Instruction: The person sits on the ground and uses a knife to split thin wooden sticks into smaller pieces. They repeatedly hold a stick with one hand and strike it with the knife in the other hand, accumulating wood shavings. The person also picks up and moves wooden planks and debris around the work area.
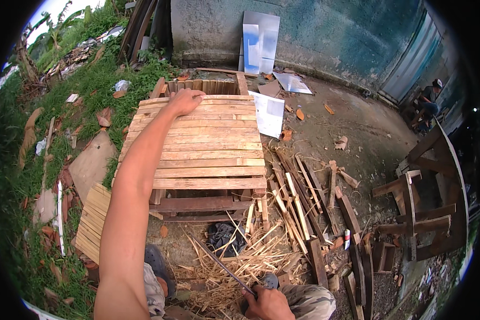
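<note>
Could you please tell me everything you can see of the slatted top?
The slatted top is pale tan strips, bamboo or wood by their look, laid side by side with thin gaps and uneven ends. It lies on a darker frame, the left hand touching its far edge, the forearm hiding part of its left side.

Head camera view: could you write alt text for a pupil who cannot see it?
A person's left hand rests at the far edge of a slatted wooden top, while the right hand holds a long, thin tool. Pale shavings lie nearer the person; loose timber lies to the right.
</note>
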Demonstrator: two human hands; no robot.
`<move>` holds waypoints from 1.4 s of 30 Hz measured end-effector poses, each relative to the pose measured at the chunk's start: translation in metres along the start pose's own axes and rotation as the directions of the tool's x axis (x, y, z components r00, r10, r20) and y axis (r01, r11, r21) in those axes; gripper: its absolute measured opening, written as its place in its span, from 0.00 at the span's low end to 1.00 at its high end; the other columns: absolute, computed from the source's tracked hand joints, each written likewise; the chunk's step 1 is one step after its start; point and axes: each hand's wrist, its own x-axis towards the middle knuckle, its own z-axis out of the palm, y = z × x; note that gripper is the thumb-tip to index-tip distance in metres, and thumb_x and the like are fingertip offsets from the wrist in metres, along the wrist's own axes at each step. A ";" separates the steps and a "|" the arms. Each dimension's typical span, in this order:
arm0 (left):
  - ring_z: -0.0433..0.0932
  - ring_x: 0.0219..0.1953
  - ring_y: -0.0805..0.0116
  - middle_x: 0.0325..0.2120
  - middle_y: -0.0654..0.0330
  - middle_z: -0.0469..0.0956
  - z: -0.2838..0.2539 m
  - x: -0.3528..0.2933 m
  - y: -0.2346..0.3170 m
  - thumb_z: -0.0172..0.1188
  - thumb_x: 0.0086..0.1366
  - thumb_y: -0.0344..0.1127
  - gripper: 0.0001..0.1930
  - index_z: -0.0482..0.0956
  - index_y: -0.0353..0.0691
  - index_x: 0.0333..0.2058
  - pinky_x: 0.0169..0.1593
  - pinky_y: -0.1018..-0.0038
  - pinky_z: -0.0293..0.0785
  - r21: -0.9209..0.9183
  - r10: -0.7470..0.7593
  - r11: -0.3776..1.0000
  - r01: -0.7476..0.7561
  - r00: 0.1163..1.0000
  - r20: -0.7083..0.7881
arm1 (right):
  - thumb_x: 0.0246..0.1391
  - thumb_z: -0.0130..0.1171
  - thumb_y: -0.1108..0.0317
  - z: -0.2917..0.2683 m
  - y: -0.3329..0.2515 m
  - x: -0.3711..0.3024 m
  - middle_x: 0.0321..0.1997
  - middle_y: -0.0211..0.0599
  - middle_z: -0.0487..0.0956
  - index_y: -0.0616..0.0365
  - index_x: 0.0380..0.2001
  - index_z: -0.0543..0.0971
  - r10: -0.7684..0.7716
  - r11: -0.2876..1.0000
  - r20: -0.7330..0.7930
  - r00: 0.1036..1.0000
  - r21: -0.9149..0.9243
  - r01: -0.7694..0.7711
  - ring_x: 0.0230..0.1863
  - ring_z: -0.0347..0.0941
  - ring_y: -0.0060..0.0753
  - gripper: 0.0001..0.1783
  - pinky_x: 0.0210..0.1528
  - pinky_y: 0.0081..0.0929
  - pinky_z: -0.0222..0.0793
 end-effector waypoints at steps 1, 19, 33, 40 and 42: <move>0.67 0.61 0.50 0.55 0.53 0.75 0.000 -0.001 0.000 0.44 0.70 0.52 0.22 0.76 0.58 0.58 0.66 0.41 0.51 -0.008 0.006 1.000 -0.006 1.000 -0.001 | 0.61 0.50 0.45 0.002 0.002 0.000 0.22 0.59 0.79 0.60 0.31 0.80 -0.001 1.000 0.005 1.000 0.004 0.001 0.30 0.79 0.63 0.26 0.37 0.53 0.76; 0.71 0.60 0.52 0.56 0.56 0.76 0.002 0.003 -0.002 0.45 0.68 0.47 0.21 0.77 0.52 0.55 0.64 0.50 0.58 -0.059 0.014 0.998 -0.014 1.000 0.008 | 0.60 0.54 0.56 0.032 0.025 0.000 0.19 0.58 0.77 0.61 0.25 0.79 -0.217 0.975 -0.283 0.934 -0.021 0.220 0.22 0.75 0.62 0.19 0.25 0.53 0.71; 0.81 0.43 0.50 0.42 0.50 0.83 -0.040 -0.059 -0.110 0.53 0.66 0.54 0.25 0.84 0.34 0.40 0.48 0.55 0.74 -0.072 -0.677 0.709 0.701 0.648 -0.349 | 0.62 0.51 0.46 0.001 0.008 -0.010 0.19 0.58 0.78 0.60 0.30 0.79 -0.049 0.999 0.002 0.999 0.005 0.049 0.26 0.79 0.63 0.26 0.33 0.53 0.76; 0.81 0.39 0.45 0.30 0.40 0.82 -0.019 -0.081 -0.160 0.53 0.66 0.53 0.27 0.84 0.30 0.30 0.46 0.56 0.75 -0.188 -0.449 0.893 0.408 0.814 -0.367 | 0.61 0.53 0.47 -0.008 -0.013 -0.017 0.17 0.57 0.77 0.60 0.30 0.79 -0.125 0.991 -0.067 0.990 0.042 0.128 0.23 0.78 0.63 0.24 0.30 0.53 0.75; 0.82 0.39 0.47 0.32 0.43 0.83 -0.013 -0.074 -0.166 0.54 0.65 0.53 0.26 0.85 0.31 0.32 0.46 0.56 0.74 -0.174 -0.454 0.891 0.420 0.798 -0.396 | 0.61 0.53 0.47 -0.007 -0.015 -0.019 0.17 0.57 0.77 0.60 0.29 0.79 -0.134 0.990 -0.070 0.989 0.037 0.136 0.23 0.77 0.64 0.24 0.30 0.53 0.75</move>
